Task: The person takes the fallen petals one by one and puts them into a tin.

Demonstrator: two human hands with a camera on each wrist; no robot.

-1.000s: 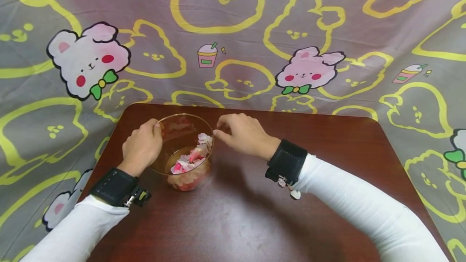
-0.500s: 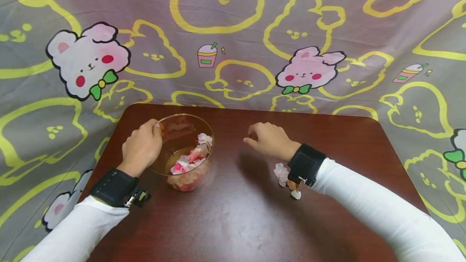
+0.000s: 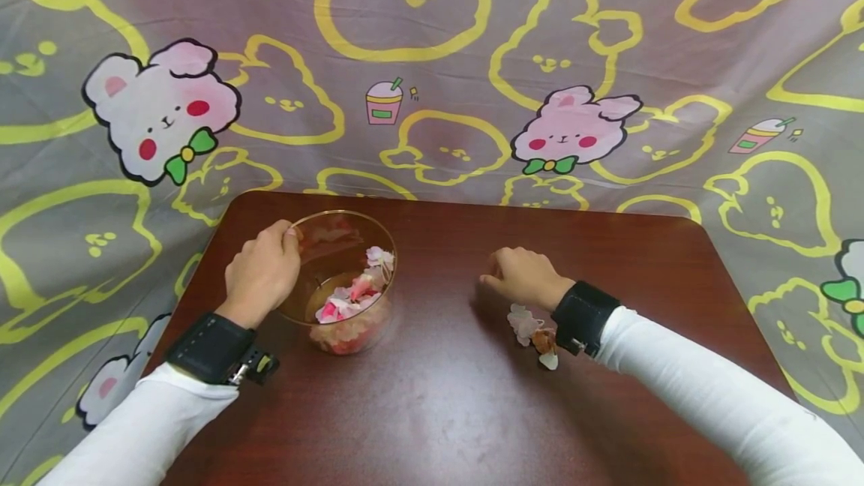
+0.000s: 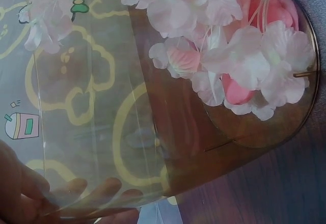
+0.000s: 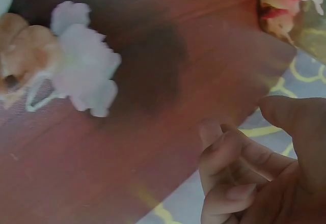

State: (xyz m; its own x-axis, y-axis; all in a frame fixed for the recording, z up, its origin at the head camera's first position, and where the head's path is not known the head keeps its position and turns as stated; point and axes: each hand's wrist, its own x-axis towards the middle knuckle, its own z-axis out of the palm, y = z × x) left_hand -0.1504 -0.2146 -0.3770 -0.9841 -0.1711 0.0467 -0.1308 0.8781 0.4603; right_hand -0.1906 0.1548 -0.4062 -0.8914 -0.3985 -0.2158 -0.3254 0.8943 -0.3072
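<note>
My left hand (image 3: 263,268) grips the left side of a clear, brown-tinted bowl (image 3: 320,242) by its rim; in the left wrist view the fingers (image 4: 104,188) show through its wall. Pink and white fabric flowers (image 3: 351,302) lie in the bowl, seen close in the left wrist view. To the right, my right hand (image 3: 523,276) hovers over the table with loosely curled fingers and holds nothing. Just below it are a pale fabric flower (image 3: 522,323) and a brownish-orange one (image 3: 542,340); the same pale flower (image 5: 84,63) shows in the right wrist view.
The dark red-brown table (image 3: 432,411) has rounded far corners. A grey cloth (image 3: 445,81) printed with yellow outlines and rabbit faces hangs behind it and along both sides. Black bands (image 3: 212,347) circle both wrists.
My right hand has moved away from the bowl's right rim, rightward and slightly nearer, uncovering the flowers on the table. My left hand and the bowl stay in place.
</note>
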